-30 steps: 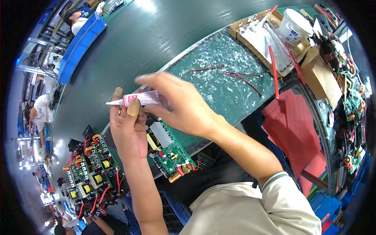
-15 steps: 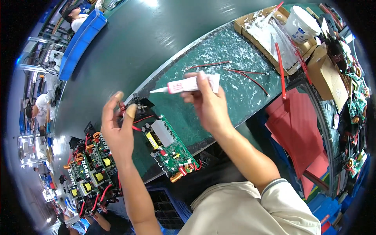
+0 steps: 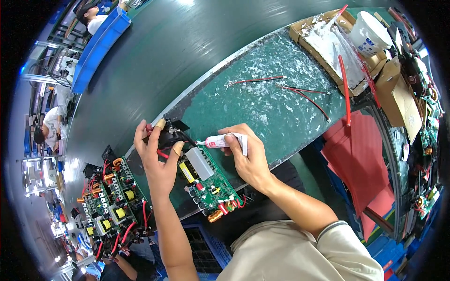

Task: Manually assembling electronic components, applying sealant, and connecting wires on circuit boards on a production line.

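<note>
A green circuit board (image 3: 216,183) lies at the table's near edge, carrying a pale grey heatsink block (image 3: 200,163), a yellow component and several coils. At its far end is a black part (image 3: 168,138) with a red piece and wires. My left hand (image 3: 161,161) is closed on this part, thumb and fingers on either side; tan covers sit on two fingertips. Between the fingers of my right hand (image 3: 248,159) is a white and red squeeze tube (image 3: 220,141). Its narrow nozzle points left, the tip close to the board's far corner; whether it touches cannot be told.
More populated boards (image 3: 110,201) stand at the left. Loose red-and-black wires (image 3: 258,80) lie on the white-stained green tabletop (image 3: 276,61). Farther right are a cardboard tray (image 3: 304,40), a white bucket (image 3: 370,35) and red sheets (image 3: 356,159). A blue bin (image 3: 101,49) is far left, with people beyond.
My right hand has brought the tube down and toward me, its nozzle now by the board's corner. My left hand has shifted slightly right, and its thumb now rests lower, nearer the board.
</note>
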Demonstrator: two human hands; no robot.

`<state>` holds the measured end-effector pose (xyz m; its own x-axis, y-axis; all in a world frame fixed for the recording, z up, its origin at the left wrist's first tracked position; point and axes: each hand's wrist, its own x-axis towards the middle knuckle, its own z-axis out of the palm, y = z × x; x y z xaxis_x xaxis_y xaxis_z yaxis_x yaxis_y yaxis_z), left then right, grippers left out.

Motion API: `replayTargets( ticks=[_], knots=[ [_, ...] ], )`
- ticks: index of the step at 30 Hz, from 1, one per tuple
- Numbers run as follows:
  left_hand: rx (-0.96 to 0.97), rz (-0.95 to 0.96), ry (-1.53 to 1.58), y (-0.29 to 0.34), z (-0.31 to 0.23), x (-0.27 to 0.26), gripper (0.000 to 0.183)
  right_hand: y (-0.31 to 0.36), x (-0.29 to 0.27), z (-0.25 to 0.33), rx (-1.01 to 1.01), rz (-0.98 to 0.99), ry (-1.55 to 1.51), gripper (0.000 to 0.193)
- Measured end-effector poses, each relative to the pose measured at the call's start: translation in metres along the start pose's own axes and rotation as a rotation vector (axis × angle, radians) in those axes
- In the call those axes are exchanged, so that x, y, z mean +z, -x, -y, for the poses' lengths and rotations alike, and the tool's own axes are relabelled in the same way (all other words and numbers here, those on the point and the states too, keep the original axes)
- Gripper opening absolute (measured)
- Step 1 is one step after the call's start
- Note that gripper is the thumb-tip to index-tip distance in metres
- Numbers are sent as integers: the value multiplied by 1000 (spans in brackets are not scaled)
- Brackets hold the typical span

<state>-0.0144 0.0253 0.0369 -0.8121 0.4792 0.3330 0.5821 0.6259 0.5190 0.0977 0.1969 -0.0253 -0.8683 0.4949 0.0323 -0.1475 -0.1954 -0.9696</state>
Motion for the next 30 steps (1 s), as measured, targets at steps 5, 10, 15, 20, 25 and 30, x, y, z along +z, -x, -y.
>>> replayTargets(
  ticks=[5,10,15,20,25,30],
  knots=[
    [-10,-1,1,-1,-1,0,62,0,0,0,-15,-4,26,20],
    [4,-10,5,-2,0,2,61,-1,0,3,-26,-5,58,19],
    [13,-22,9,-1,0,3,60,-2,1,0,-41,-9,67,19],
    [10,-21,17,-1,1,1,59,-1,0,3,-42,9,98,19],
    [-26,-11,39,-1,-1,2,59,-2,0,3,-54,-5,122,18],
    [-12,-29,22,-5,-2,1,54,-3,1,-2,-103,-27,151,17]
  ],
)
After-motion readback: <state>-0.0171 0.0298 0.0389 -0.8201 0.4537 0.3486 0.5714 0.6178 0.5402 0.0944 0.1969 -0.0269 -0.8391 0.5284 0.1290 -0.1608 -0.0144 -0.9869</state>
